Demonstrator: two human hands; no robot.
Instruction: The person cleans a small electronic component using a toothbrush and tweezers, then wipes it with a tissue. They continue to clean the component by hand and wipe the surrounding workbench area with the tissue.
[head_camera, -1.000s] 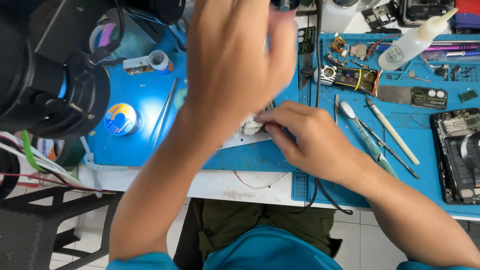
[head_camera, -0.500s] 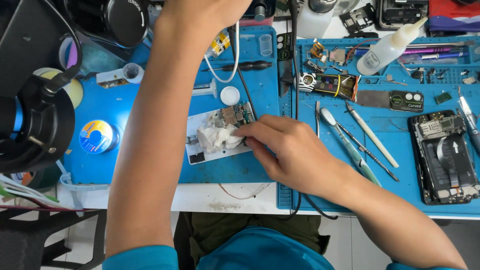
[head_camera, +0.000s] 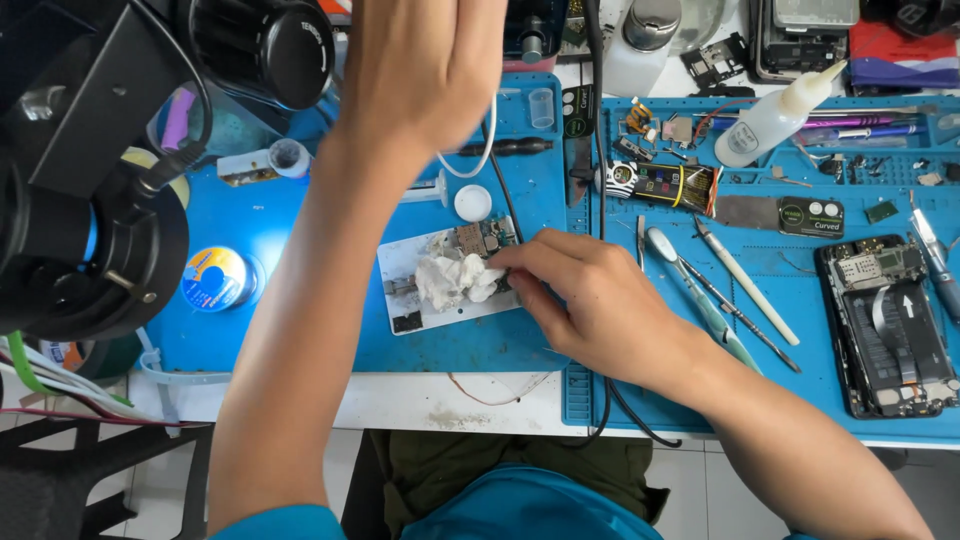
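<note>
My right hand (head_camera: 600, 310) rests on the blue work mat (head_camera: 300, 230), its fingertips pinched at the right edge of a white cotton wad (head_camera: 452, 282). The wad lies on a small circuit board (head_camera: 485, 238), which sits on a white plate (head_camera: 405, 270). My left hand (head_camera: 425, 60) is lifted high over the back of the mat, seen from its back and blurred. A white cord (head_camera: 487, 150) loops down just beside it. Whether that hand holds anything is hidden.
A black microscope (head_camera: 90, 200) fills the left side, with a solder spool (head_camera: 213, 278) under it. On the right lie an opened phone (head_camera: 885, 320), thin hand tools (head_camera: 720, 290), a white squeeze bottle (head_camera: 770, 120) and small parts (head_camera: 660, 185).
My left hand has risen and moved away from the board toward the back of the mat. My right hand has stayed at the wad on the board. The view has tilted down.
</note>
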